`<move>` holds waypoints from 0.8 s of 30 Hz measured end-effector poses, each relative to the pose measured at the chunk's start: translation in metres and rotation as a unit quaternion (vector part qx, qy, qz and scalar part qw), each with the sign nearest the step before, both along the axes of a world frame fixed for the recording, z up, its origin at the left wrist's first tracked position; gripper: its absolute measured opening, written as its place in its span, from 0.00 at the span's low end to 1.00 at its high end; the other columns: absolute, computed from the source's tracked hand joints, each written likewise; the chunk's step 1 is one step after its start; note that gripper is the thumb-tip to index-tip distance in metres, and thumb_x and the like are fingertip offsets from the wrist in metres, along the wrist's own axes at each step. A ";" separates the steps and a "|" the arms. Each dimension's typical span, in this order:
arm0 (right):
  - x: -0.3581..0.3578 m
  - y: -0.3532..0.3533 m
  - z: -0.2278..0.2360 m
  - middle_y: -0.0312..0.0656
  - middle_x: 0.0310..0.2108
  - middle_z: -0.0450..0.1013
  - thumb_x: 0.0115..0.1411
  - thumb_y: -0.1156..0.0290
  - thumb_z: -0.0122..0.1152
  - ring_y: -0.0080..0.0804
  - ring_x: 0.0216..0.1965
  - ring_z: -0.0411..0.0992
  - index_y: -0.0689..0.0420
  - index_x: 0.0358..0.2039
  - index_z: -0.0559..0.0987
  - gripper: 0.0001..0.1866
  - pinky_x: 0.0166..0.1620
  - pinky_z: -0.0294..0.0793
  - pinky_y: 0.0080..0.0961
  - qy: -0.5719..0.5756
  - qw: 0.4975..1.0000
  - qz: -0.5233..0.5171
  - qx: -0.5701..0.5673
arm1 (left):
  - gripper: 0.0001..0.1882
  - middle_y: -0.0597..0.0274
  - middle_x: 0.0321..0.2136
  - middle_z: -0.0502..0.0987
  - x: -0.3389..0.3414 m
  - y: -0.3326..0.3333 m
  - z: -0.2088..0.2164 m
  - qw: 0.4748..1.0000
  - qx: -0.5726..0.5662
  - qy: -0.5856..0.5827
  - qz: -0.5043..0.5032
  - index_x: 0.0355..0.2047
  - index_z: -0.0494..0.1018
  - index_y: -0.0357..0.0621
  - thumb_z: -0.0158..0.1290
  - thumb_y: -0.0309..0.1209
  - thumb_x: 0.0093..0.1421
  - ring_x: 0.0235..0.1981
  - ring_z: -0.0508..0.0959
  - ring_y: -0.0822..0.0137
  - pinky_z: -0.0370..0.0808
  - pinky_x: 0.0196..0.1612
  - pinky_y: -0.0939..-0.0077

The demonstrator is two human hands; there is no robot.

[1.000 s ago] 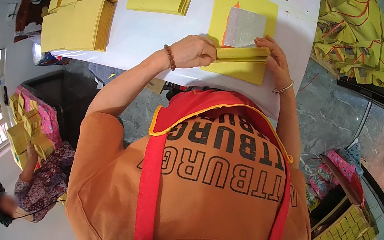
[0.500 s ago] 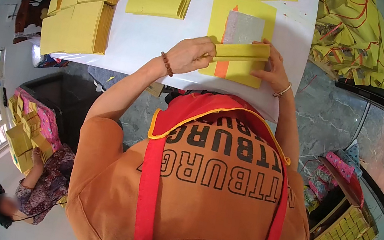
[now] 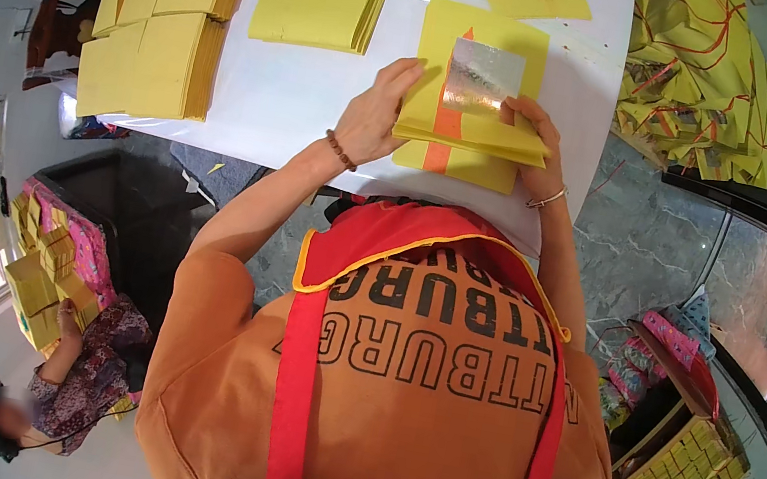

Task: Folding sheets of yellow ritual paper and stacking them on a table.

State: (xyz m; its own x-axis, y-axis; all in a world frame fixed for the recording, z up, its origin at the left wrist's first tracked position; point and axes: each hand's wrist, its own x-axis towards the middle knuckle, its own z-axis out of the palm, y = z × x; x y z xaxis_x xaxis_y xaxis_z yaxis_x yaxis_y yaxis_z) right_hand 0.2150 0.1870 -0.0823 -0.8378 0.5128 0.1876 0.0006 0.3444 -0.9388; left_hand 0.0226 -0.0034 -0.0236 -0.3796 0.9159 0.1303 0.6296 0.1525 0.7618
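A folded sheaf of yellow paper [image 3: 471,130] is held at the near edge of the white tabletop [image 3: 295,103], its long axis running left to right between the two hands. The left hand [image 3: 374,116] is closed on the sheaf's left end — fingers curled over the top edge — while the right hand [image 3: 534,143] is pinched on the right end. A silver foil square [image 3: 480,75] and an orange strip [image 3: 446,123] are seen just beyond on a flat yellow sheet [image 3: 483,38] beneath, equally near both hands.

Yellow stacks [image 3: 171,21] are lying upper left; tied bundles [image 3: 703,85] are sitting upper right; a seated person [image 3: 71,380] is working lower left.
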 end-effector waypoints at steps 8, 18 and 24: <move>-0.011 -0.018 0.016 0.48 0.56 0.61 0.49 0.72 0.61 0.43 0.58 0.59 0.54 0.55 0.64 0.32 0.58 0.58 0.31 0.073 0.992 -0.074 -0.069 | 0.46 0.49 0.56 0.57 0.000 0.007 -0.011 1.000 0.019 0.013 -0.015 0.58 0.52 0.48 0.57 0.19 0.37 0.51 0.65 0.46 0.73 0.45 0.62; -0.004 -0.016 0.040 0.42 0.55 0.62 0.55 0.72 0.57 0.39 0.57 0.60 0.55 0.54 0.64 0.26 0.56 0.61 0.34 -0.022 0.968 -0.092 0.231 | 0.25 0.52 0.45 0.70 -0.004 0.001 -0.003 0.988 0.080 0.104 -0.081 0.49 0.67 0.46 0.53 0.30 0.48 0.43 0.73 0.53 0.72 0.43 0.67; 0.017 -0.050 0.051 0.40 0.53 0.62 0.60 0.57 0.52 0.34 0.54 0.63 0.53 0.56 0.60 0.27 0.54 0.65 0.37 0.136 0.809 -0.171 -0.545 | 0.22 0.56 0.39 0.73 0.019 0.005 0.000 0.977 0.073 0.187 -0.076 0.47 0.69 0.45 0.50 0.29 0.48 0.34 0.75 0.59 0.72 0.35 0.69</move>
